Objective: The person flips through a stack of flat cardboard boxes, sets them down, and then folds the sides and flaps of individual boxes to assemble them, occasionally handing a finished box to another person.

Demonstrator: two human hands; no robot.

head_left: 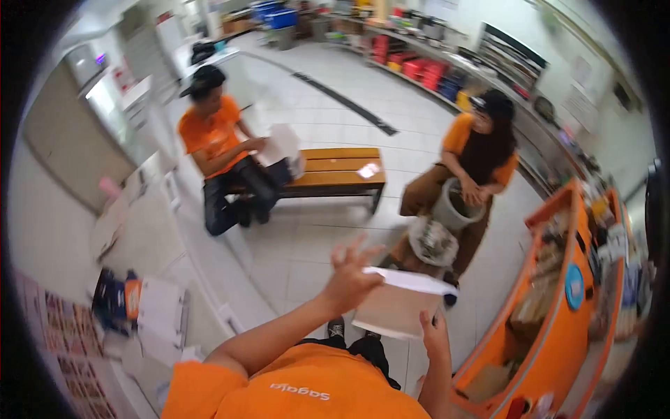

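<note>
My left hand (349,277) pinches the upper left corner of a pale paper bag (394,309) between thumb and finger, its other fingers raised and spread. The bag has a beige front face, and a whiter strip shows along its top edge. At the bag's lower right corner, my right hand (436,334) grips the side with the thumb up. It hangs in front of my body, above the tiled floor.
A person (218,133) on a wooden bench (342,164) handles white paper. Another person (481,150) reaches into a grey bucket (457,209), beside a plastic-lined container (433,241). An orange bin (558,293) stands right; a white counter (157,230) runs left, bearing a binder (160,313).
</note>
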